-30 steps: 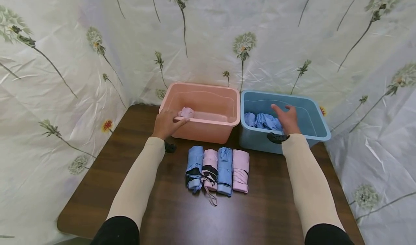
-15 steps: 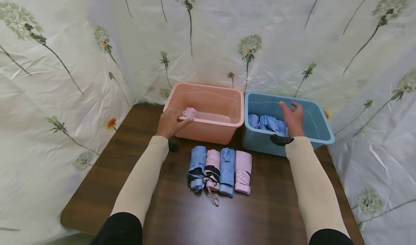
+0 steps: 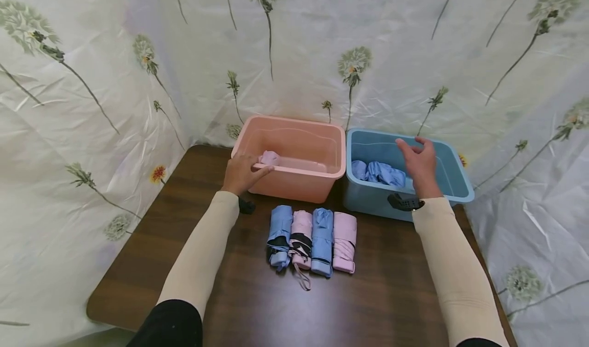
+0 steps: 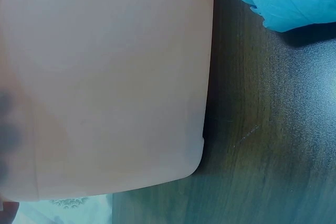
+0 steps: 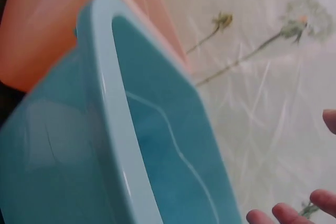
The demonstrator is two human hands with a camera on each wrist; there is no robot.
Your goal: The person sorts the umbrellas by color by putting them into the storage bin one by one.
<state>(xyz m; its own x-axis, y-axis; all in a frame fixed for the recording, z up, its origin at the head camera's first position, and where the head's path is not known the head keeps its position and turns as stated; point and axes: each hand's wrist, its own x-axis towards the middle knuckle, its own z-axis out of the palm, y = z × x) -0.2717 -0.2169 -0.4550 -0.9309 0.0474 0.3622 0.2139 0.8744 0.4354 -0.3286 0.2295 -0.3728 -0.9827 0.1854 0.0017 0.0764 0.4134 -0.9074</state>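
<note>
Four rolled umbrellas (image 3: pixel 321 242) lie fore-and-aft on the table (image 3: pixel 368 306), closer in than the nearer left hand (image 3: pixel 241 174) (at the pink tub (image 3: pixel 290 187), grip unclear) and the right hand (image 3: pixel 421 166), spread and empty above the blue tub (image 3: pixel 368 199).

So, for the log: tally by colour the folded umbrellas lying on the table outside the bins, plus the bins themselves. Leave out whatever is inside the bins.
Blue folded umbrellas: 2
Pink folded umbrellas: 2
Blue bin: 1
Salmon-pink bin: 1
Total: 6
</note>
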